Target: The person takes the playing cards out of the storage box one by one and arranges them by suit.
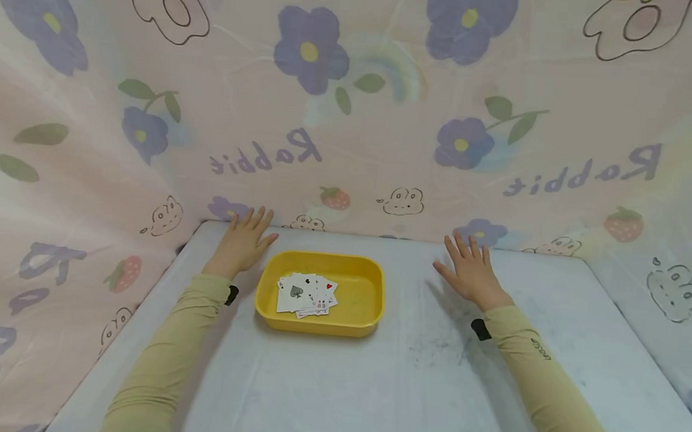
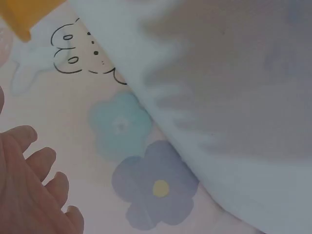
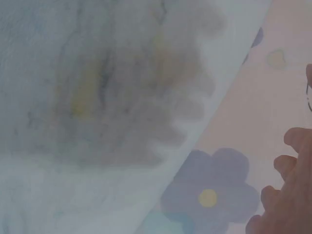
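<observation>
A yellow rectangular tray [image 1: 357,322] stands on the table, left of centre in the head view. Inside it, toward its left side, lies a loose pile of playing cards [image 1: 297,293], face up, with a large spade on the top one. Left of the tray my left hand [image 1: 244,243] is held with fingers spread and holds nothing. My right hand [image 1: 470,273] is farther off on the tray's right, fingers likewise spread, with nothing in it. Each wrist view shows only part of its hand, the left fingers [image 2: 41,163] and the right fingers [image 3: 287,168], above a shadow-marked tabletop.
The white table [image 1: 335,394] ends at a patterned curtain [image 1: 375,125] behind it, with more curtain along both sides. Dark smudges [image 1: 438,354] mark the tabletop right of the tray. A black band [image 1: 481,329] sits at the right wrist, another [image 1: 231,295] at the left.
</observation>
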`<action>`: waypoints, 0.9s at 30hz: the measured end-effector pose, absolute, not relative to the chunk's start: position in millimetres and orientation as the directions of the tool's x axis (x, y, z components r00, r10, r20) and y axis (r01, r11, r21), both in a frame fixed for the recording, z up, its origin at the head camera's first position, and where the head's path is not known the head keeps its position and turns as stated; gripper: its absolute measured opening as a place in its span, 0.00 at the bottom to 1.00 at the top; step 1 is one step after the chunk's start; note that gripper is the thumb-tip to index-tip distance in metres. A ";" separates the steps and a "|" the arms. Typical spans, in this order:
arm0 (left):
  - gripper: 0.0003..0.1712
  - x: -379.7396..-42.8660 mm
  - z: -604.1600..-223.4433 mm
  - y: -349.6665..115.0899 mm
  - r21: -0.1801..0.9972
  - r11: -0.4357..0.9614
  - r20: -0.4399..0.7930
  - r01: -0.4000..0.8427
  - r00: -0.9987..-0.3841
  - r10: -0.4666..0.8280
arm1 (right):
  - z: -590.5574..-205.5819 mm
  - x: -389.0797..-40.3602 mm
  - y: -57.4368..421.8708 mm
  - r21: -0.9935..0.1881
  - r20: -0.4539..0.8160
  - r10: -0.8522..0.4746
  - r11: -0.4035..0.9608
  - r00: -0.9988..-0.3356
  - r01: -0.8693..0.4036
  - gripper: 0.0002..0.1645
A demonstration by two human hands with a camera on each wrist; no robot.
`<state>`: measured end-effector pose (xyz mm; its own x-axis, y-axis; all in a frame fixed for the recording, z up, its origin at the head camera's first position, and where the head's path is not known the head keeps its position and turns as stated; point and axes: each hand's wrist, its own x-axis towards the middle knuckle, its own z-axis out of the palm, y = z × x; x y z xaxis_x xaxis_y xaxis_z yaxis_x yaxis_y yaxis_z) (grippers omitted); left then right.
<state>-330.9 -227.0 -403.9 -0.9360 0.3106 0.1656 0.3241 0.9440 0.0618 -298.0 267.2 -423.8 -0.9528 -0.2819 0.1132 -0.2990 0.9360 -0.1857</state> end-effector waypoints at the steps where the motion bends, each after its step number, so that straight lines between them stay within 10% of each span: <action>1: 0.38 -330.2 -402.2 -227.9 0.063 0.943 0.168 0.326 -0.935 0.312 | -421.9 -297.8 266.5 -0.182 0.111 -0.285 0.936 -0.952 -0.301 0.46; 12: 0.34 -315.9 -374.1 -234.2 0.232 0.897 0.104 0.377 -0.926 0.362 | -399.2 -286.5 250.9 -0.223 0.183 -0.333 0.903 -0.925 -0.369 0.44; 27: 0.32 -283.2 -344.5 -241.1 0.728 0.652 -0.069 0.210 -0.924 0.376 | -356.9 -268.4 193.5 -0.784 0.093 -0.368 0.546 -0.925 -0.296 0.29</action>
<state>-283.2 -241.1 -344.5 -0.9241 0.3759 -0.0694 0.2105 0.6519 0.7285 -268.4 193.5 -356.9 -0.9251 -0.3681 0.0930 -0.2961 0.5461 -0.7836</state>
